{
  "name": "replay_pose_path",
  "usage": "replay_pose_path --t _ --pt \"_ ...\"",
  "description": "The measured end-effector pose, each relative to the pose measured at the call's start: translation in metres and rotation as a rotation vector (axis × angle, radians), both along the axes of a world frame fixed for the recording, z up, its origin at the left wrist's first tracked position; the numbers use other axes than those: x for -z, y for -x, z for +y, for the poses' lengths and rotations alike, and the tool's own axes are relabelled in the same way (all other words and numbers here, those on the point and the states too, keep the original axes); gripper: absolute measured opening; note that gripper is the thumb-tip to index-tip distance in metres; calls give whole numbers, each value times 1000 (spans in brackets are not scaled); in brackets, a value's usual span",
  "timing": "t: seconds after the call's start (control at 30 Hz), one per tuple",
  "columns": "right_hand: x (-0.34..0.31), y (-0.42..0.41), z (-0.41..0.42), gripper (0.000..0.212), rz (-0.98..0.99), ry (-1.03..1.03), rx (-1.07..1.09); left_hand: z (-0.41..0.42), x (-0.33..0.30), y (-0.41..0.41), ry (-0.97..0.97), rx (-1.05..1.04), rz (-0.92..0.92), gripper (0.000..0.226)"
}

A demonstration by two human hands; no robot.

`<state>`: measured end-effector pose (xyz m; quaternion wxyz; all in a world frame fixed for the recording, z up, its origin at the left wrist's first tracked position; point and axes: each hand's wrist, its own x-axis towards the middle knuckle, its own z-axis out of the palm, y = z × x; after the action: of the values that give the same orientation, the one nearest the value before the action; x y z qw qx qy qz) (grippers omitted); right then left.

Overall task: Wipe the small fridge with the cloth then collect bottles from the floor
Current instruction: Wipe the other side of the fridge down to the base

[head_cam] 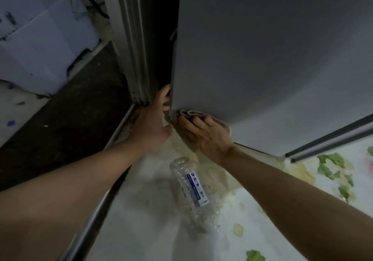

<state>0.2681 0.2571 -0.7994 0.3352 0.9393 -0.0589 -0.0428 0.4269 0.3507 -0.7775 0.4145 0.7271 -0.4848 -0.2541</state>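
The small grey fridge [272, 59] fills the upper right of the head view. A pinkish cloth [191, 113] is pressed against the fridge's lower left corner under my right hand [203, 133]. My left hand [155, 119] grips the fridge's left edge, its fingers curled around the corner. An empty clear plastic bottle [189, 192] with a blue and white label lies on its side on the floor between my forearms.
A door frame [133, 45] stands left of the fridge with a dark gap between them. A metal floor rail [113, 139] runs diagonally. White cardboard [44, 45] lies at the upper left. The pale floor [302, 180] has green and yellow patterns.
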Motion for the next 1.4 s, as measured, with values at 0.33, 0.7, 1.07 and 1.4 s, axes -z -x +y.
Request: replay_pose_path --t 0.33,0.7,1.07,1.4 --pt "-16 57 -14 84 -32 15 127 4 6 -22 -100 68 -75 99" --pt "1 -61 8 51 178 87 -38 27 9 -42 -183 30 -91 88" --pt "0 36 -8 60 138 157 53 24 11 -28 -202 65 -66 90" --pt "11 -57 15 51 156 2 28 14 -2 -23 -219 68 -108 91"
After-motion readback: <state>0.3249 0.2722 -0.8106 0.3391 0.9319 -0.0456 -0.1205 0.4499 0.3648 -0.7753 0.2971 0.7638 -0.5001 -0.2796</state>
